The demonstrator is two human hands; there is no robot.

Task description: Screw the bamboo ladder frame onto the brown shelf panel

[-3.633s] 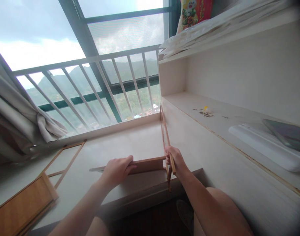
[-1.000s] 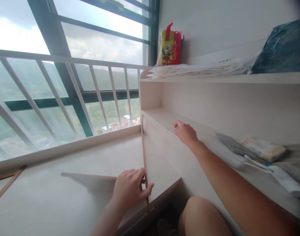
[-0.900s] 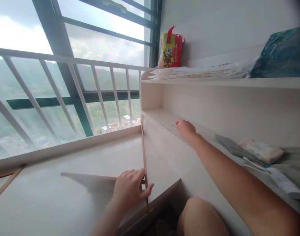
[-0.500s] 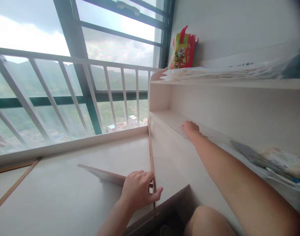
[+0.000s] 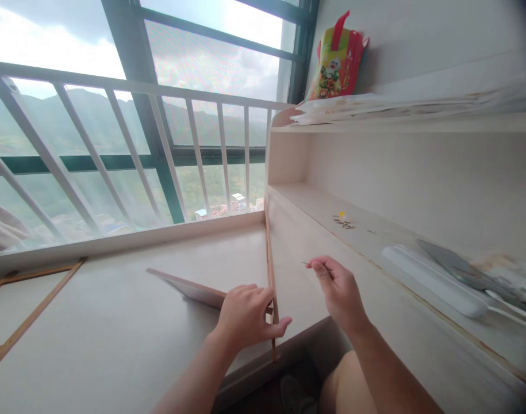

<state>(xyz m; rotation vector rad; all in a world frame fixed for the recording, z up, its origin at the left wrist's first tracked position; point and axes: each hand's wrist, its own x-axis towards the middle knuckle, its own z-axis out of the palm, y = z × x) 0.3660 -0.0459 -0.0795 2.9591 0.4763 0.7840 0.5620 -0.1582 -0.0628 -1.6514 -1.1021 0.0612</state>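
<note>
My left hand is closed around one end of a thin wooden board, with its thumb sticking out to the right. The board tilts up over the white surface, and its gripped end is hidden by the fingers. Beside that hand runs a narrow wooden strip. Over the white panel to the right, my right hand pinches a screw between thumb and forefinger; only its thin tip shows. Several small screws lie on the shelf beside a small yellow piece.
A wooden frame lies at the left on the white tabletop. On the lower shelf are a white power strip and a grey flat item. A red and green bag stands on the upper shelf. A white railing fronts the window.
My right hand has come back from the shelf, down and toward me, with a screw in its fingers, uncovering the screws there. My left hand keeps its hold. The view has tilted down slightly.
</note>
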